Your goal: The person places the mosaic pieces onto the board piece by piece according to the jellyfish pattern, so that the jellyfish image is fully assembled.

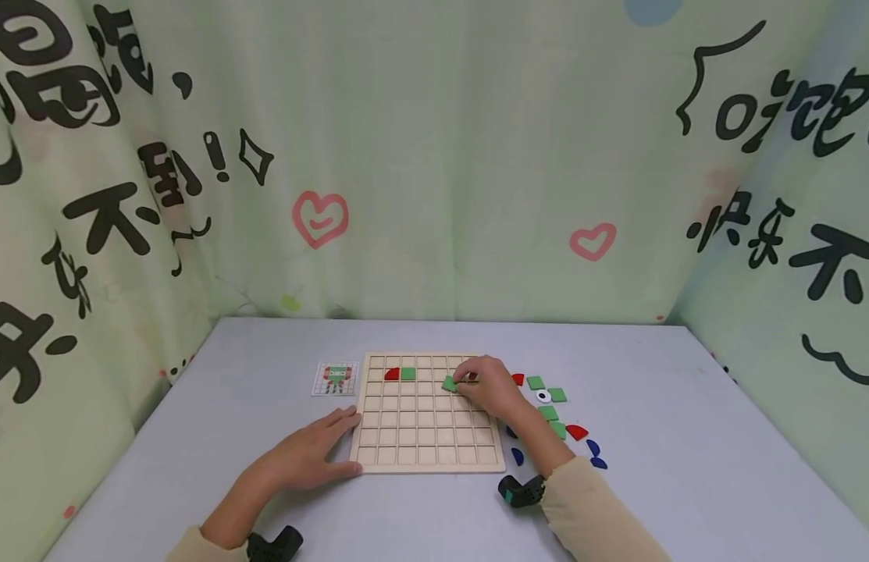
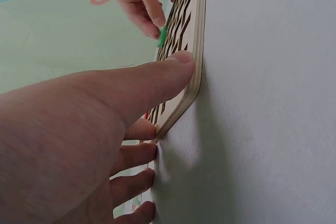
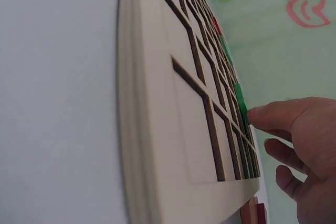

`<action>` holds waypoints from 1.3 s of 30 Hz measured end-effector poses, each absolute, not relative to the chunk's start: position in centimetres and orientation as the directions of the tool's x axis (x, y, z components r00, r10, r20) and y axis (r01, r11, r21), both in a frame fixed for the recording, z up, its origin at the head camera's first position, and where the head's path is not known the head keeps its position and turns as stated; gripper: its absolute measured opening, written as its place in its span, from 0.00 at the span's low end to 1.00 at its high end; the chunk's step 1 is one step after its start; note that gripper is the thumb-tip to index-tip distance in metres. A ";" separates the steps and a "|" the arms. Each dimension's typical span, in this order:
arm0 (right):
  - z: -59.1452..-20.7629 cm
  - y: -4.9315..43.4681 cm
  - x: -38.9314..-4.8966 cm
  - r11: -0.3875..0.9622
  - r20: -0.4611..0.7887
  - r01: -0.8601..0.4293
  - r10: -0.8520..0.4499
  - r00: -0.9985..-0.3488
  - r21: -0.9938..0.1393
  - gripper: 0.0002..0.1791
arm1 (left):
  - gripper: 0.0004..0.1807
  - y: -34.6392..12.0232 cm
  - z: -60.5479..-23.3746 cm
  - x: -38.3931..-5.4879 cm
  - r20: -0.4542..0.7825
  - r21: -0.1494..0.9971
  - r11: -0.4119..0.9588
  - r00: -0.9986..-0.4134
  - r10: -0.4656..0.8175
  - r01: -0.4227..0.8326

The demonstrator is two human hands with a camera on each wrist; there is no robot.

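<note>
A wooden grid board point(image 1: 434, 470) lies on the table. Near its upper right part, my right hand point(image 1: 493, 388) pinches a green square tile point(image 1: 449, 384) between thumb and fingertips, low over the cells. In the right wrist view, the green tile point(image 3: 241, 100) looks tilted against the grid. My left hand point(image 1: 311, 449) rests at the board's left edge; its thumb lies on the near corner and the fingers extend along the side. On the board's top rows sit a red quarter-round piece point(image 1: 392, 374) and, beside it, another green square point(image 1: 408, 374).
Left of the board lies a small picture card point(image 1: 336, 378) with a green and red figure. Right of it are scattered several green squares point(image 1: 549, 413), red pieces point(image 1: 577, 432), blue half-rounds point(image 1: 593, 447) and a white round piece point(image 1: 543, 396). A printed curtain surrounds the table.
</note>
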State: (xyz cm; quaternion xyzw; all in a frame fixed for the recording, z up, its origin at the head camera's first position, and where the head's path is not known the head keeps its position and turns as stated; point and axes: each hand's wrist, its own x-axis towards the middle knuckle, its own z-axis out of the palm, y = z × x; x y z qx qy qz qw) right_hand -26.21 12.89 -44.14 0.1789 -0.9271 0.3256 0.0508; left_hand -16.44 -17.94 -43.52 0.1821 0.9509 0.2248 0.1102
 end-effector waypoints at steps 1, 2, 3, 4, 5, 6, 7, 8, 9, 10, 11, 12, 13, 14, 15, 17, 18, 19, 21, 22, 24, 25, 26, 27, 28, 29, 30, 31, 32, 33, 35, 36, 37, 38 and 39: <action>-44.2 12.8 -26.2 0.727 0.213 -0.367 -0.299 -0.930 -0.580 0.04 | 0.43 -17.9 -43.6 -16.4 -0.129 0.467 0.833 -0.909 0.396 0.297; -44.2 12.7 -26.3 0.731 0.220 -0.371 -0.299 -0.929 -0.572 0.04 | 0.43 -17.9 -43.6 -16.4 -0.129 0.469 0.832 -0.909 0.396 0.296; -44.3 12.6 -26.3 0.736 0.223 -0.372 -0.298 -0.928 -0.565 0.04 | 0.43 -17.9 -43.6 -16.4 -0.128 0.469 0.832 -0.909 0.397 0.297; -44.3 12.5 -26.3 0.739 0.224 -0.371 -0.296 -0.929 -0.563 0.04 | 0.44 -17.9 -43.6 -16.4 -0.129 0.471 0.831 -0.909 0.397 0.296; -44.3 12.4 -26.3 0.739 0.218 -0.367 -0.295 -0.930 -0.565 0.04 | 0.44 -17.9 -43.6 -16.4 -0.125 0.473 0.829 -0.908 0.400 0.300; -44.3 12.3 -26.3 0.741 0.210 -0.361 -0.293 -0.933 -0.567 0.04 | 0.44 -18.0 -43.6 -16.4 -0.121 0.472 0.828 -0.908 0.401 0.303; -44.3 12.2 -26.4 0.744 0.201 -0.351 -0.288 -0.936 -0.568 0.04 | 0.44 -18.0 -43.6 -16.4 -0.118 0.472 0.827 -0.908 0.402 0.304; -44.3 12.1 -26.4 0.746 0.195 -0.345 -0.286 -0.938 -0.570 0.03 | 0.44 -18.0 -43.6 -16.4 -0.117 0.472 0.827 -0.909 0.401 0.304; -44.3 12.1 -26.4 0.747 0.183 -0.334 -0.281 -0.942 -0.575 0.02 | 0.44 -18.1 -43.6 -16.3 -0.116 0.472 0.828 -0.909 0.401 0.305; -44.3 12.0 -26.5 0.745 0.172 -0.324 -0.277 -0.946 -0.583 0.02 | 0.44 -18.1 -43.5 -16.3 -0.116 0.470 0.828 -0.909 0.400 0.305; -44.2 11.9 -26.5 0.745 0.159 -0.312 -0.272 -0.949 -0.590 0.02 | 0.44 -18.1 -43.5 -16.4 -0.115 0.470 0.828 -0.909 0.400 0.305; -44.2 11.8 -26.5 0.746 0.147 -0.302 -0.268 -0.952 -0.593 0.03 | 0.44 -18.1 -43.5 -16.4 -0.116 0.468 0.829 -0.909 0.400 0.305; -44.2 11.7 -26.6 0.745 0.136 -0.293 -0.266 -0.954 -0.599 0.04 | 0.44 -18.1 -43.5 -16.4 -0.118 0.467 0.830 -0.909 0.399 0.303; -44.1 11.6 -26.6 0.745 0.125 -0.283 -0.262 -0.957 -0.604 0.06 | 0.44 -18.1 -43.4 -16.4 -0.120 0.468 0.830 -0.909 0.399 0.302; -44.1 11.5 -26.6 0.746 0.115 -0.275 -0.259 -0.959 -0.606 0.06 | 0.44 -18.1 -43.4 -16.4 -0.123 0.469 0.830 -0.909 0.398 0.300; -44.2 11.4 -26.7 0.748 0.109 -0.273 -0.262 -0.959 -0.605 0.06 | 0.44 -18.0 -43.4 -16.4 -0.126 0.474 0.829 -0.909 0.397 0.296; -44.2 11.3 -26.7 0.748 0.112 -0.278 -0.265 -0.958 -0.602 0.06 | 0.44 -18.0 -43.4 -16.4 -0.129 0.473 0.830 -0.909 0.397 0.295; -44.2 11.2 -26.7 0.747 0.118 -0.283 -0.268 -0.956 -0.602 0.05 | 0.44 -18.0 -43.4 -16.5 -0.129 0.475 0.829 -0.909 0.397 0.295; -44.3 11.1 -26.8 0.745 0.133 -0.301 -0.278 -0.951 -0.595 0.04 | 0.44 -18.0 -43.5 -16.5 -0.130 0.475 0.829 -0.909 0.397 0.294; -44.3 11.1 -26.8 0.744 0.141 -0.310 -0.283 -0.949 -0.592 0.04 | 0.44 -18.0 -43.5 -16.5 -0.129 0.473 0.830 -0.909 0.397 0.295; -44.3 10.9 -26.9 0.742 0.159 -0.328 -0.292 -0.943 -0.584 0.04 | 0.44 -18.0 -43.6 -16.5 -0.127 0.468 0.832 -0.909 0.397 0.298; -44.4 10.9 -26.9 0.742 0.164 -0.333 -0.294 -0.942 -0.582 0.04 | 0.43 -18.0 -43.6 -16.4 -0.126 0.466 0.833 -0.910 0.396 0.298; -44.4 10.8 -27.0 0.740 0.169 -0.339 -0.297 -0.940 -0.581 0.04 | 0.43 -18.0 -43.6 -16.4 -0.126 0.466 0.834 -0.910 0.394 0.296; -44.5 10.7 -27.1 0.737 0.173 -0.341 -0.298 -0.939 -0.583 0.04 | 0.43 -18.0 -43.6 -16.4 -0.127 0.465 0.835 -0.911 0.393 0.295; -44.5 10.6 -27.1 0.735 0.176 -0.343 -0.298 -0.938 -0.584 0.04 | 0.43 -18.0 -43.6 -16.4 -0.128 0.465 0.835 -0.911 0.392 0.294; -44.5 10.5 -27.2 0.731 0.178 -0.344 -0.298 -0.938 -0.589 0.04 | 0.43 -18.0 -43.5 -16.4 -0.129 0.466 0.835 -0.911 0.391 0.292; -44.5 10.4 -27.3 0.728 0.178 -0.344 -0.298 -0.938 -0.593 0.04 | 0.44 -18.0 -43.5 -16.4 -0.130 0.467 0.835 -0.912 0.390 0.290; -44.5 10.3 -27.4 0.724 0.178 -0.345 -0.299 -0.937 -0.597 0.04 | 0.44 -18.0 -43.5 -16.3 -0.132 0.470 0.835 -0.912 0.388 0.287; -44.5 10.2 -27.4 0.721 0.183 -0.350 -0.302 -0.936 -0.598 0.04 | 0.44 -18.0 -43.4 -16.3 -0.134 0.473 0.834 -0.912 0.387 0.285; -44.5 10.1 -27.5 0.720 0.187 -0.353 -0.303 -0.935 -0.597 0.04 | 0.44 -18.0 -43.4 -16.3 -0.135 0.474 0.834 -0.913 0.385 0.282; -44.5 9.9 -27.6 0.715 0.189 -0.356 -0.305 -0.933 -0.602 0.04 | 0.43 -18.0 -43.4 -16.3 -0.135 0.472 0.836 -0.914 0.383 0.280; -44.5 9.8 -27.6 0.715 0.184 -0.352 -0.304 -0.935 -0.604 0.03 | 0.43 -18.0 -43.4 -16.3 -0.135 0.472 0.836 -0.914 0.383 0.281; -44.5 9.8 -27.7 0.712 0.181 -0.348 -0.302 -0.936 -0.610 0.03 | 0.43 -18.0 -43.4 -16.3 -0.135 0.472 0.836 -0.914 0.382 0.280; -44.5 9.7 -27.7 0.709 0.176 -0.342 -0.299 -0.938 -0.616 0.03 | 0.43 -17.9 -43.4 -16.3 -0.135 0.471 0.837 -0.914 0.382 0.280; -44.5 9.6 -27.7 0.706 0.170 -0.334 -0.295 -0.940 -0.624 0.03 | 0.43 -17.9 -43.4 -16.3 -0.137 0.470 0.837 -0.914 0.381 0.279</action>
